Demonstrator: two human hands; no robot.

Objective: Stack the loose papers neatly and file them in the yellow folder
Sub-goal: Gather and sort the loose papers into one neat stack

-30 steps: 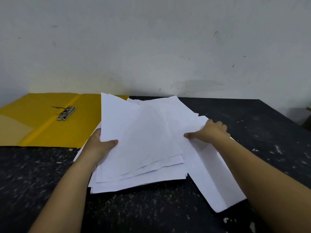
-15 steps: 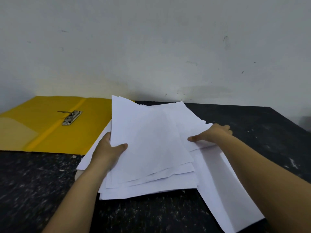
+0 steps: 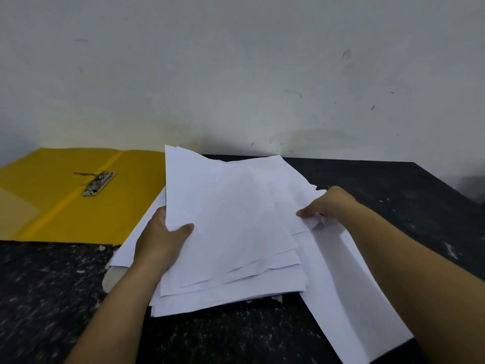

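We hold a loose pile of white papers (image 3: 231, 232) over a dark speckled table (image 3: 52, 298), the sheets fanned and uneven at their near edges. Our left hand (image 3: 160, 240) grips the pile at its 9 o'clock edge, thumb curled over the top sheet and fingers hidden beneath. Our right hand (image 3: 329, 206) pinches the 3 o'clock edge, thumb on top and fingers curled under, where the paper crumples slightly. A long sheet (image 3: 349, 298) trails out from under the pile toward 5 o'clock, lying partly beneath our right forearm and reaching the table's near edge. Another sheet pokes out from below our left wrist at 8 o'clock.

The folder (image 3: 52, 206), yellow, lies open and flat on the table at 10 o'clock from the pile, just beside it, its right edge tucked behind the papers' far left corner. A metal clip (image 3: 99, 183) sits on the folder beside the spine crease, its lever raised to the left. A pale, scuffed wall (image 3: 236, 74) rises behind the table at 12 o'clock. No paper rests in the folder yet.
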